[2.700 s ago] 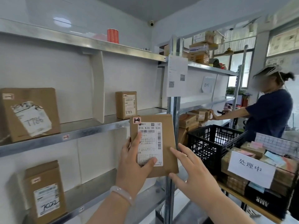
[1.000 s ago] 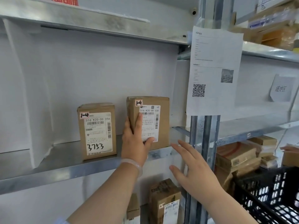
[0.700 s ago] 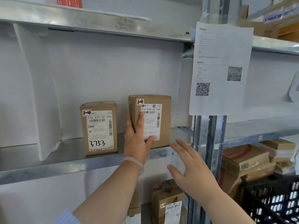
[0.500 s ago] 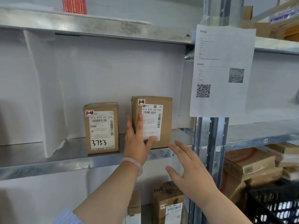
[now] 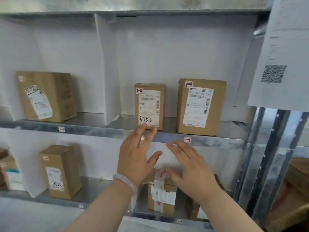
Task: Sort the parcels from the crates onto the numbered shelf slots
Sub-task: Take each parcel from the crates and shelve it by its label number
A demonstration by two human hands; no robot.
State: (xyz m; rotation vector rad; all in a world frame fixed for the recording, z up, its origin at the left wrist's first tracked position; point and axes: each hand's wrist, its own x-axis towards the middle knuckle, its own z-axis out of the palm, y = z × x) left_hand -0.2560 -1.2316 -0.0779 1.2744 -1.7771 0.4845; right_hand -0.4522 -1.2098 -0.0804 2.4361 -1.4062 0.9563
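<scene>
A brown parcel (image 5: 201,107) with a white label and a "1-4" sticker stands upright on the middle metal shelf (image 5: 217,141), free of both hands. Left of it stands a smaller parcel marked 3753 (image 5: 149,106). My left hand (image 5: 136,158), with a pale bracelet at the wrist, hovers in front of the shelf edge, fingers spread, its fingertips overlapping the lower edge of the 3753 parcel in the image. My right hand (image 5: 190,171) is held open below the shelf edge, holding nothing. A small slot tag (image 5: 187,139) sits on the shelf rim under the parcel.
A white divider (image 5: 107,67) separates this slot from the left one, which holds a larger box (image 5: 46,96). The lower shelf carries a tall box (image 5: 61,171) and a taped box (image 5: 161,193). A paper sheet with a QR code (image 5: 282,52) hangs on the post at right.
My left hand has let go of the labelled parcel and drawn back and down; the parcel stays standing on the shelf. The view has swung left and downward.
</scene>
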